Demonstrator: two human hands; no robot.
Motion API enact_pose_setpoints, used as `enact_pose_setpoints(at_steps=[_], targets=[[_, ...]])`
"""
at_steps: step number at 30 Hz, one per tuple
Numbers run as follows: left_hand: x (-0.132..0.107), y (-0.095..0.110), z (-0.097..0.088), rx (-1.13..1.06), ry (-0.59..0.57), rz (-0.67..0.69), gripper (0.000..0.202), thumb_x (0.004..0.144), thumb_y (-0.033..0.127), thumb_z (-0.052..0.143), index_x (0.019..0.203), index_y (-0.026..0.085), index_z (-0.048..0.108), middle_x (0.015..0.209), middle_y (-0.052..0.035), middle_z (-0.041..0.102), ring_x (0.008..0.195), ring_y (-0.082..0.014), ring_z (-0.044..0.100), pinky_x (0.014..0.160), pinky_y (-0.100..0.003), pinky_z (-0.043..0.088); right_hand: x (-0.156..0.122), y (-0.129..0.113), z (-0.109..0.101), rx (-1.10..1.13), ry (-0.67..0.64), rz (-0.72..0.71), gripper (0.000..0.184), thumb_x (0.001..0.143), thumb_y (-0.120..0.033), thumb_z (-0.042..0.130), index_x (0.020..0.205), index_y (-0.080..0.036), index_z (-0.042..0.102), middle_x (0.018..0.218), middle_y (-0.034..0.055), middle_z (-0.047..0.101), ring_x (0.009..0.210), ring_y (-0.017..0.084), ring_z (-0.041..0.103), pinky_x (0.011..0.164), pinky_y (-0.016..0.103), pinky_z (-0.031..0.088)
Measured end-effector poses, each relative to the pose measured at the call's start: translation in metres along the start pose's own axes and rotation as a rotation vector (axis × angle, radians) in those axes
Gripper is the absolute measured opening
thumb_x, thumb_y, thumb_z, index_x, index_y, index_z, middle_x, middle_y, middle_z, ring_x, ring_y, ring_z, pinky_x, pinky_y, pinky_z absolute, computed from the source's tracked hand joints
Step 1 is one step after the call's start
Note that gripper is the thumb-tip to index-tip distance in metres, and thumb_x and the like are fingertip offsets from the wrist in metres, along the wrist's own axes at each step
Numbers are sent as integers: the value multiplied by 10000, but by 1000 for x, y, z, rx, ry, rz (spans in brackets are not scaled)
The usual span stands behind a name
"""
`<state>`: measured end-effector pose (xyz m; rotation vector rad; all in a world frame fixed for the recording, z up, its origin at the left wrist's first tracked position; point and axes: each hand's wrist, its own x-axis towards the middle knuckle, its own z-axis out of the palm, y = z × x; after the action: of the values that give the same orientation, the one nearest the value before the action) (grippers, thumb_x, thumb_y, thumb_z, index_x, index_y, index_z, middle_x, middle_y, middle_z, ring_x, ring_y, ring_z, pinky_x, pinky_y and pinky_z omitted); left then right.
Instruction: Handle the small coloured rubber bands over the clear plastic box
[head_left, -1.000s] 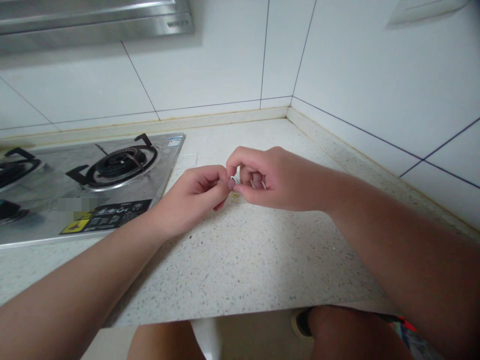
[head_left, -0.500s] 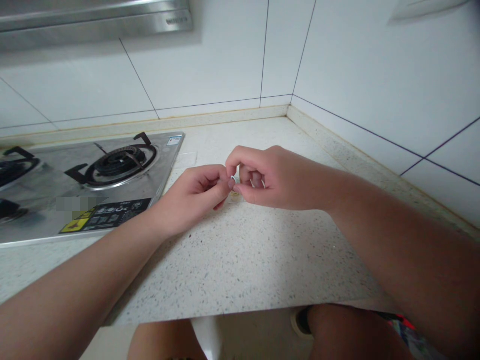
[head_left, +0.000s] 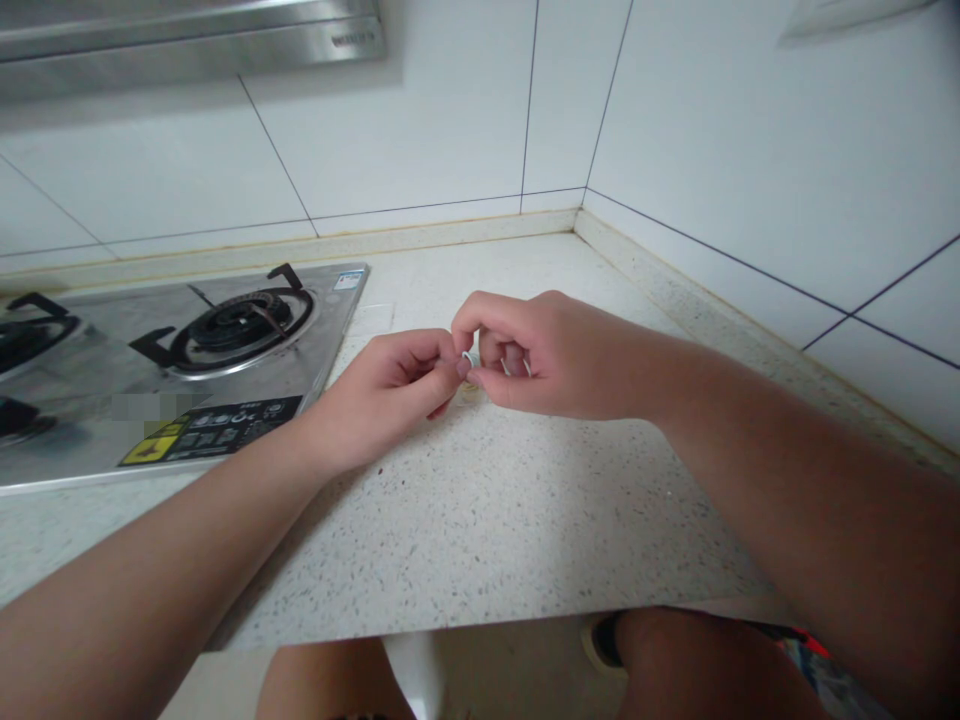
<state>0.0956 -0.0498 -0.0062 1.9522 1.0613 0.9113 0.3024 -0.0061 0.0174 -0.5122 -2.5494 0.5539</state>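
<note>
Above the speckled countertop [head_left: 480, 530], my left hand [head_left: 397, 385] and my right hand [head_left: 536, 355] meet at the fingertips. Between them shows a small white curved piece [head_left: 469, 357], thin like a loop; its kind I cannot make out. The left thumb and index finger pinch its near side. My right thumb and index finger close on it from the other side, their tips touching the left hand's. Just beneath the fingertips is a small pale yellowish thing [head_left: 471, 392], mostly hidden by the hands.
A steel gas hob [head_left: 322, 350] with black burners [head_left: 244, 325] lies at the left. A range hood [head_left: 187, 35] juts out overhead at the upper left. White tiled walls [head_left: 420, 130] meet in a corner behind the counter. My legs are below its front edge.
</note>
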Motion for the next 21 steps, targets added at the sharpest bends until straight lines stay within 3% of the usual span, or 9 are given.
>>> enact_pose_setpoints(at_steps=[21], targets=[[-1,-1,1,14,1,-6,199,916,211,521,737,154,587,586,36,489,531,-81,408,494,-204,333,0,-1,0,7,-6,10,175,843,-176,578,1016,-199,579,692,-57,600,590,82,484,605,248,276]])
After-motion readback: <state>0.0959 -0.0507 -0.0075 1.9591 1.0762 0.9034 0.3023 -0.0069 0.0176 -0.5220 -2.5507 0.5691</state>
